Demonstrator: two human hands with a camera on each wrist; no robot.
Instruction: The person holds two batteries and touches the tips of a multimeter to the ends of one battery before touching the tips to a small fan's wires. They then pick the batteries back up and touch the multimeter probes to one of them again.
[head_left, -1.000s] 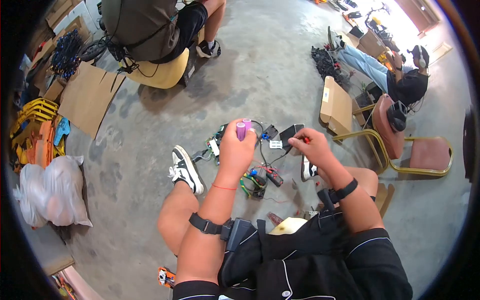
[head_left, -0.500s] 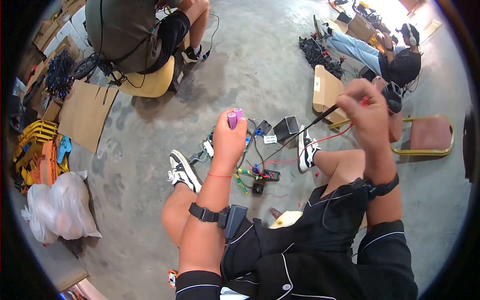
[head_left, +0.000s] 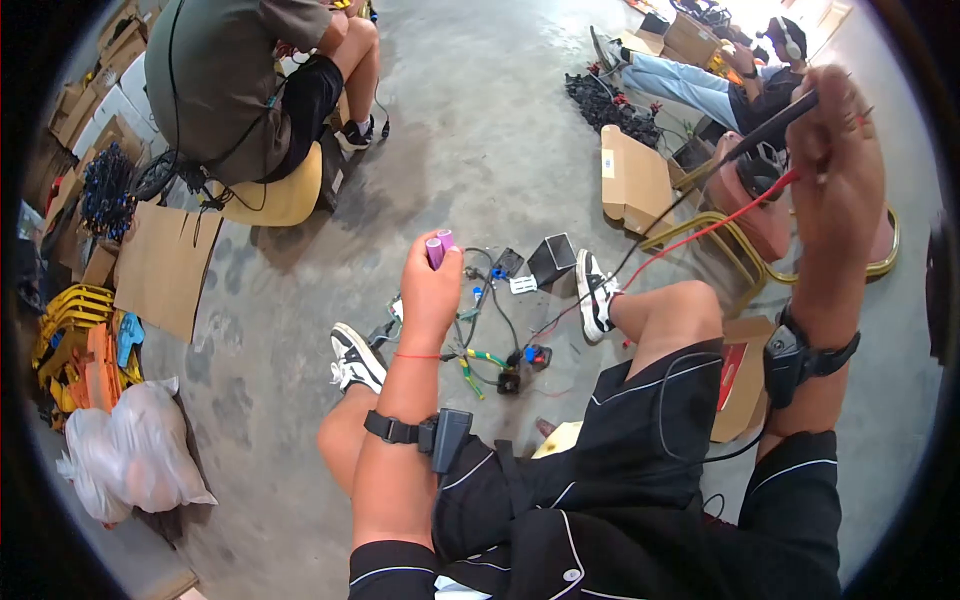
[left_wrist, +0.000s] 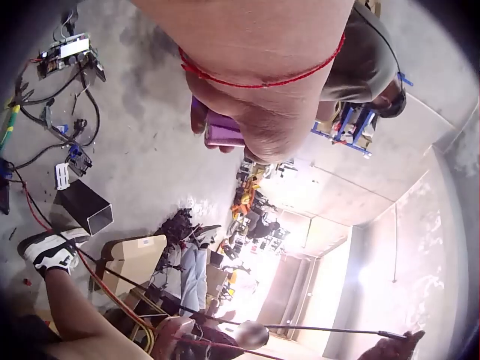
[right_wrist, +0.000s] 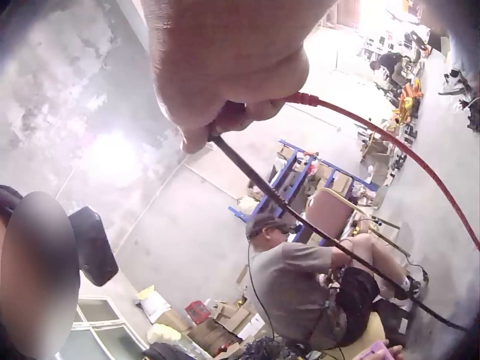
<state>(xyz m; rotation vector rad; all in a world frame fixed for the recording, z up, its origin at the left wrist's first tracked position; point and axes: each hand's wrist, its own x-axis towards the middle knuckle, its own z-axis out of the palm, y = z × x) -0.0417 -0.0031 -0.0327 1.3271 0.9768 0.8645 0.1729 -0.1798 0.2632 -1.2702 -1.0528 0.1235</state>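
much of the head view is grey concrete floor, where the person sits with knees apart. between the feet lies a tangle of circuit boards and wires, with a small black box just beside it and a cardboard carton further off.

the left hand is held over that tangle, its fingers curled round two purple cells that stand side by side out of the top of the fist. the left wrist view shows the same cells tucked under the fingers.

the right hand is high and well apart from the cells. its fingers pinch a black lead and a red lead, and both run down toward the tangle on the floor.

as i judge it, both leads look nearly taut, so a further pull could drag the parts across the floor or slip a lead from the pinch. the lead tips are hidden in the hand. if a tip is bare metal and bridges the exposed cell ends, it could short them.
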